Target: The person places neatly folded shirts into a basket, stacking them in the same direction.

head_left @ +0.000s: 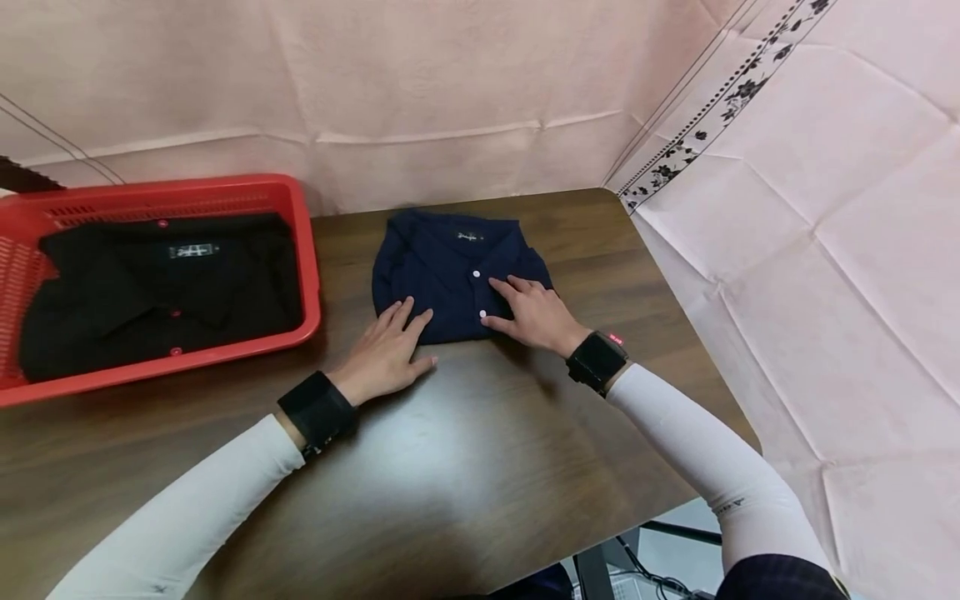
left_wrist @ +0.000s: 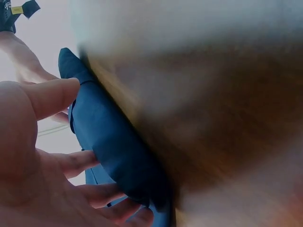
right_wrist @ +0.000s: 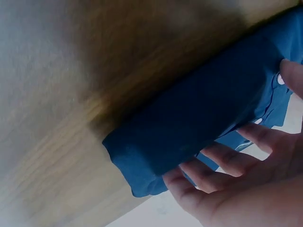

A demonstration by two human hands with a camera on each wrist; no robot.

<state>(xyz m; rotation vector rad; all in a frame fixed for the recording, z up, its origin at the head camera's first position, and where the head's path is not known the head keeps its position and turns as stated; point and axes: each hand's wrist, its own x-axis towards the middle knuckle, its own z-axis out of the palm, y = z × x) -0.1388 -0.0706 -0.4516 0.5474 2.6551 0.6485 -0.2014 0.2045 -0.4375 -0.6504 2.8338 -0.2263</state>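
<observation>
A navy blue buttoned shirt (head_left: 442,283), folded into a compact bundle with its collar label facing up, lies on the wooden table. My left hand (head_left: 384,354) is spread at the shirt's near left corner, its fingertips on the fabric and its thumb off to the side. On the right part of the shirt rests my right hand (head_left: 536,317), fingers extended, thumb beside a white button (head_left: 483,314). In the right wrist view, the fingertips touch the folded shirt (right_wrist: 189,113). The left wrist view has the fingers along the shirt's edge (left_wrist: 113,137).
A red plastic basket (head_left: 306,275) stands at the left, with a folded black shirt (head_left: 120,292) inside. Pale cloth (head_left: 450,100) hangs behind the table (head_left: 420,467) and down its right side. Cables (head_left: 652,575) show below the table's near edge.
</observation>
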